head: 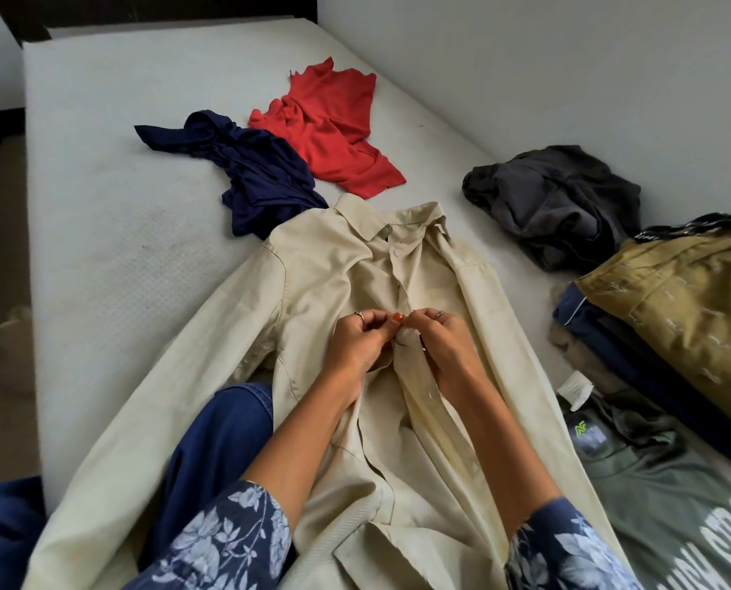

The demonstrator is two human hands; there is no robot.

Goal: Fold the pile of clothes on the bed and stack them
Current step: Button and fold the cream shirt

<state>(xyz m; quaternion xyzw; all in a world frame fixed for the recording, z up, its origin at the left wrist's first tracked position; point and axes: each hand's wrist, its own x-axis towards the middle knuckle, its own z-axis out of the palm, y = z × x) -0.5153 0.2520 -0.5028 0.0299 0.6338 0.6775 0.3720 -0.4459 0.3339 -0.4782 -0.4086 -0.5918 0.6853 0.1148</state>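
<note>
**Buttoning up before the fold**

My left hand and right hand meet at the middle of the beige shirt, each pinching one edge of the placket, as I work what looks like a button near chest height. The shirt lies face up across my lap and the mattress, collar away from me, sleeves spread to both sides.

The risk I see: the lower front hangs open and rumpled over my knee, so a button could go into the wrong hole and leave the front skewed for folding. The near hem is bunched, and tugging the placket may drag the collar crooked.

On my right sits the stack of folded clothes, an olive-gold piece on top, a grey printed T-shirt beside it; it leans a little and the shirt's right sleeve runs close alongside, so a pull there might disturb it.

Farther off wait a dark grey garment, a navy garment and a red garment, all unfolded on the bare white mattress, set against a pale wall.
</note>
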